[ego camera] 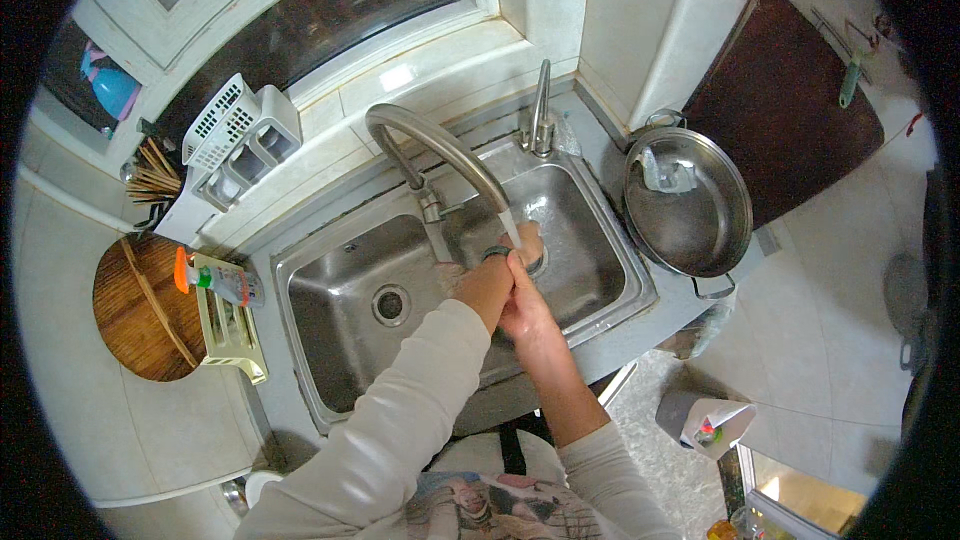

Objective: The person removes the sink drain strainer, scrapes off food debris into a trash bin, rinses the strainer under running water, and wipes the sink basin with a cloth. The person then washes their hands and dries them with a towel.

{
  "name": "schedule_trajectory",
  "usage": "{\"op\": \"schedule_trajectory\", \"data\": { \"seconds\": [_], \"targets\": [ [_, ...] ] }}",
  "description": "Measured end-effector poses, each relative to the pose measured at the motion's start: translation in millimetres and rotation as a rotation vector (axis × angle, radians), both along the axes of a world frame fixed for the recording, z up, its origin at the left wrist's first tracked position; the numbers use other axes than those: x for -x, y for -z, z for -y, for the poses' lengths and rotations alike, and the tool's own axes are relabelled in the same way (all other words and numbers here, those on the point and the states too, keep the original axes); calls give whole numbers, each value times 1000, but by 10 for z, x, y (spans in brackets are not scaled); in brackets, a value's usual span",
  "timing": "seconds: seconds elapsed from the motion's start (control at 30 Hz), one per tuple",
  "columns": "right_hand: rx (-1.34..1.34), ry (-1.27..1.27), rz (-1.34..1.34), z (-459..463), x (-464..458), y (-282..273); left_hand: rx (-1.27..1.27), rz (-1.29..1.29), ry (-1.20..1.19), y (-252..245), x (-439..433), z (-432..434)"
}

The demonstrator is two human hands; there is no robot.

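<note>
My left hand [531,238] is over the right basin [596,270] of a double stainless steel sink, in the stream of water [511,229] from a curved metal faucet [457,142]. A dark band [495,251] circles the left wrist. The left fingers are partly hidden, and their pose is unclear. From below, my right hand [526,307] wraps around the left forearm near the wrist, its thumb on top. The left sleeve reaches to mid-forearm; the right one sits nearer the elbow. A round drain [391,305] shows in the left basin.
Right of the sink stands a two-handled metal pot [686,217], beside a dark brown board [795,112]. At left are a round wooden board [142,315], a spray bottle [232,285] and a pale green rack [229,345]. A metal dispenser [540,120] rises behind the right basin.
</note>
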State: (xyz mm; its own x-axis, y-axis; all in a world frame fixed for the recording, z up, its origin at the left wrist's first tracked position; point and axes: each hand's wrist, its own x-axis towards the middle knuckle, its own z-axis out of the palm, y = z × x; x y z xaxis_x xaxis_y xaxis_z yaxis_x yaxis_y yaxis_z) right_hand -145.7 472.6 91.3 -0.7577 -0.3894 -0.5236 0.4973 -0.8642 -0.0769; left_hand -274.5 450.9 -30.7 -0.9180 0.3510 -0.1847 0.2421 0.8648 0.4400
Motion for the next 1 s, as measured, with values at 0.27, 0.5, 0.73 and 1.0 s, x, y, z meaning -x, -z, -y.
{"op": "schedule_trajectory", "data": {
  "seconds": [0.27,0.5,0.73,1.0],
  "targets": [
    [84,1,50,126,61,305,336,93,322,-52,31,99],
    [-36,40,90,159,92,218,547,-73,596,16,125,131],
    [-40,71,-70,0,94,202,90,46,-2,405,207,-46],
    [26,147,-191,-197,284,324,-1170,980,-775,1134,750,-581]
  ]
}}
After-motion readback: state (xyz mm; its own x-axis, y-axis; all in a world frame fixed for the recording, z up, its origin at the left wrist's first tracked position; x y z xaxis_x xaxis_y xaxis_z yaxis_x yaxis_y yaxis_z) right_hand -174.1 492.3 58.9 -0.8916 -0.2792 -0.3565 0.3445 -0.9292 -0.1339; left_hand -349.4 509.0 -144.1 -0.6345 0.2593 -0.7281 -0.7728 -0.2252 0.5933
